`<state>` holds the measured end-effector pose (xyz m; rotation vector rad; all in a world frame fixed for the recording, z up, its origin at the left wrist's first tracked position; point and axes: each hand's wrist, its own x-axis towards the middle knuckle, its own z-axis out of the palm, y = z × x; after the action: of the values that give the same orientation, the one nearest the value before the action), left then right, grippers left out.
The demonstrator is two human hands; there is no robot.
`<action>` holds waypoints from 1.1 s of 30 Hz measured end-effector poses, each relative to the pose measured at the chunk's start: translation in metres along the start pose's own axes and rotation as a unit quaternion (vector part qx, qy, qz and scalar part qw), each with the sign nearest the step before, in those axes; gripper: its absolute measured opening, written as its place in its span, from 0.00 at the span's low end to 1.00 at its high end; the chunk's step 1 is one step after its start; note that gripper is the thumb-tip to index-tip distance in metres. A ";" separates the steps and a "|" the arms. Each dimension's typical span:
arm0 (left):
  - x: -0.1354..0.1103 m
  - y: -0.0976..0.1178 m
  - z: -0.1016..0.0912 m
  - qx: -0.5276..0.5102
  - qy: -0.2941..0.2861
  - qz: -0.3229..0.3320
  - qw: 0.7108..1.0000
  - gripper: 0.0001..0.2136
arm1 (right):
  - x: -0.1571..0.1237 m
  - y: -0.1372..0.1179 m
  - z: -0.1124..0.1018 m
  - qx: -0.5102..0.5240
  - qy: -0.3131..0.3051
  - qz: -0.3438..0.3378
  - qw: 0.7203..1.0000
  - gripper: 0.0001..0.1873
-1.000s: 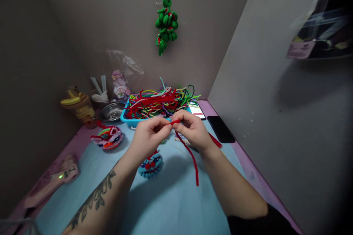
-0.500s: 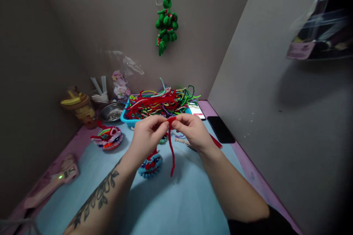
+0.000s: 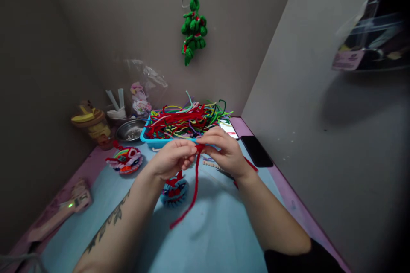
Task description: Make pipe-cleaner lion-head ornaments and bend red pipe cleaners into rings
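Observation:
Between my two hands is a red pipe cleaner (image 3: 196, 183), bunched or twisted at its upper end, with a long tail hanging down and to the left. My left hand (image 3: 174, 157) pinches the bunched part from the left. From the other side, the thumb and fingers of my right hand (image 3: 224, 149) close on the same part. Exactly how it is folded is hidden by my fingertips. Below my left wrist sits a small blue and red fuzzy figure (image 3: 174, 191) on the light blue mat (image 3: 218, 239).
A blue basket (image 3: 153, 140) heaped with colourful pipe cleaners stands behind my hands. At left are a rainbow-coloured fuzzy figure (image 3: 125, 160), a metal bowl (image 3: 130, 131) and a pink glue gun (image 3: 64, 213). A black phone (image 3: 256, 151) lies at right.
My hands have dropped slightly and my left hand has turned, its fingers curling under. The pipe cleaner's tail has swung down and to the left.

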<state>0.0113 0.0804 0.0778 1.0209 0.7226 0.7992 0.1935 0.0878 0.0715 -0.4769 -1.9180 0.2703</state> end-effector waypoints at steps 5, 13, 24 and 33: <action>0.002 -0.003 0.003 -0.059 -0.023 -0.034 0.997 0.12 | -0.002 -0.002 0.001 0.002 0.005 -0.031 1.000 0.13; 0.003 -0.006 0.005 -0.044 -0.041 0.006 0.998 0.13 | -0.005 -0.002 0.008 0.012 0.052 -0.032 0.998 0.05; 0.005 -0.009 0.001 0.168 0.096 0.182 0.964 0.11 | -0.006 -0.002 0.025 -0.025 0.107 0.113 0.988 0.04; -0.002 -0.002 0.009 0.362 0.175 0.255 0.879 0.06 | -0.007 -0.004 0.028 -0.046 0.096 0.157 0.982 0.05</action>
<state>0.0181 0.0738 0.0794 1.8208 1.1297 1.2308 0.1693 0.0817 0.0562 -0.8404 -1.6670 0.3292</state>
